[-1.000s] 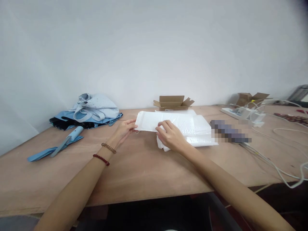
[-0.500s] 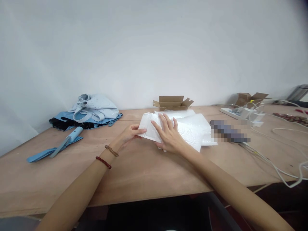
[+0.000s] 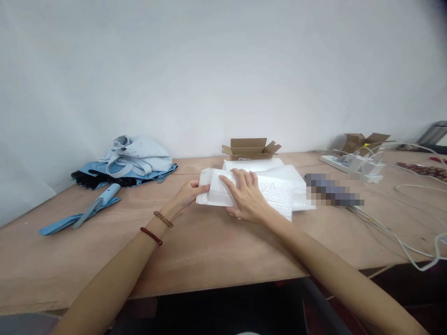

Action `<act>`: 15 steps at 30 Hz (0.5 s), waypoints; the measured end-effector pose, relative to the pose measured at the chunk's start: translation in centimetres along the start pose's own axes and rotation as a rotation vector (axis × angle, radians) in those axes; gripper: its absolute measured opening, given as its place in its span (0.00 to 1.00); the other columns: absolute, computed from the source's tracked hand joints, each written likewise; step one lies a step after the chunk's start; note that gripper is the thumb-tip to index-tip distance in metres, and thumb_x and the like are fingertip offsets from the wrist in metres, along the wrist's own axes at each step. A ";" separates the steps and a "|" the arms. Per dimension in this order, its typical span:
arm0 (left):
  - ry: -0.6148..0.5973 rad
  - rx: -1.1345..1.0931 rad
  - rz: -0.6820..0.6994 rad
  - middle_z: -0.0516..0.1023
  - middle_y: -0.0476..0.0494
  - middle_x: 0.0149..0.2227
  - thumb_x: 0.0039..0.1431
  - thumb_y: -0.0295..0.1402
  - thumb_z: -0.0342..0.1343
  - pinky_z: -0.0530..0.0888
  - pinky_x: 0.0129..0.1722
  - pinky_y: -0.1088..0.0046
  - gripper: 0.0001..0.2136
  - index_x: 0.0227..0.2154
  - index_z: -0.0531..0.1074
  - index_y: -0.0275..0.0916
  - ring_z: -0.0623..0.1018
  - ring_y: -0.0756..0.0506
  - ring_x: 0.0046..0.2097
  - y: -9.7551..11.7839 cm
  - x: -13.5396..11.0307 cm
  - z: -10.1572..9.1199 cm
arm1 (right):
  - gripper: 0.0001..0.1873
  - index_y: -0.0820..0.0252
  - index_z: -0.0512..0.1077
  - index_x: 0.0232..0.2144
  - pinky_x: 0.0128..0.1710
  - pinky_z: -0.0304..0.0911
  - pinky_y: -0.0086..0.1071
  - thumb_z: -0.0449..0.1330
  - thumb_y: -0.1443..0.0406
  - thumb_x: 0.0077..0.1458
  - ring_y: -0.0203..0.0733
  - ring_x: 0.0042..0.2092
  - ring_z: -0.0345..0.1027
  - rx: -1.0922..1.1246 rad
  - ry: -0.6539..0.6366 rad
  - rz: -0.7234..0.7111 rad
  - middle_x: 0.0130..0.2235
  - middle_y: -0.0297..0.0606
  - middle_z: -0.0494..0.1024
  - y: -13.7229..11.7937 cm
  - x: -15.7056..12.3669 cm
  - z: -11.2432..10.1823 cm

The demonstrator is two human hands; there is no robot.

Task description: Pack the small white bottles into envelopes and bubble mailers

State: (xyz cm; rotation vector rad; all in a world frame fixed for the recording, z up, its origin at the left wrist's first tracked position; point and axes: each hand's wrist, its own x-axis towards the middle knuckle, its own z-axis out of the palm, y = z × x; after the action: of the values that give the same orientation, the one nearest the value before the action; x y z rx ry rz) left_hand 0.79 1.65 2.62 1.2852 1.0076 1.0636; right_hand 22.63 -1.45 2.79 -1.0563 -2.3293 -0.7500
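Observation:
A white bubble-wrap bag [image 3: 270,191] lies across the middle of the table in front of me. My left hand [image 3: 191,193] pinches its left end, thumb on top and fingers beneath. That end looks thin and translucent, with a folded strip along it. Over the bag's middle, my right hand [image 3: 247,193] grips with curled fingers, its thumb near the lower edge. More white bubble-wrap bags [image 3: 301,179] lie under and behind this one. Whether anything is inside the bag, I cannot tell.
Behind the bags stands an open cardboard box [image 3: 248,146]. At left are a blue umbrella [image 3: 108,194] and a pale cloth bag [image 3: 139,156]. A blurred dark object [image 3: 333,190], a power strip [image 3: 335,163], white cables [image 3: 398,237] and another box [image 3: 363,139] occupy the right.
My right hand's fingers have curled and drawn closer together on the bag. The bag's left end has shifted slightly left and down, and its folded strip shows more.

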 end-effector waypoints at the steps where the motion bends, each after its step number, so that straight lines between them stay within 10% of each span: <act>1: 0.031 0.014 0.013 0.81 0.40 0.30 0.36 0.42 0.70 0.70 0.32 0.71 0.20 0.29 0.79 0.32 0.76 0.46 0.30 -0.1 0.1 -0.1 | 0.47 0.62 0.51 0.62 0.55 0.46 0.56 0.65 0.54 0.44 0.63 0.58 0.49 0.005 0.007 -0.008 0.58 0.59 0.56 -0.1 0.0 0.0; 15: 0.439 0.334 0.158 0.76 0.42 0.25 0.46 0.43 0.60 0.67 0.26 0.74 0.14 0.25 0.76 0.34 0.73 0.47 0.28 -1.5 1.9 -4.6 | 0.22 0.64 0.64 0.49 0.43 0.54 0.41 0.58 0.65 0.51 0.54 0.47 0.58 -0.038 0.186 0.189 0.49 0.52 0.68 0.8 0.2 0.0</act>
State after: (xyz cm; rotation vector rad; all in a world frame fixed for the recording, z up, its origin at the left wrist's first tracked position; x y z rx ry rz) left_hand -3.21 4.51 0.96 1.4486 1.4806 1.3786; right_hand 23.09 -0.87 3.12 -1.1529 -2.0344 -0.7856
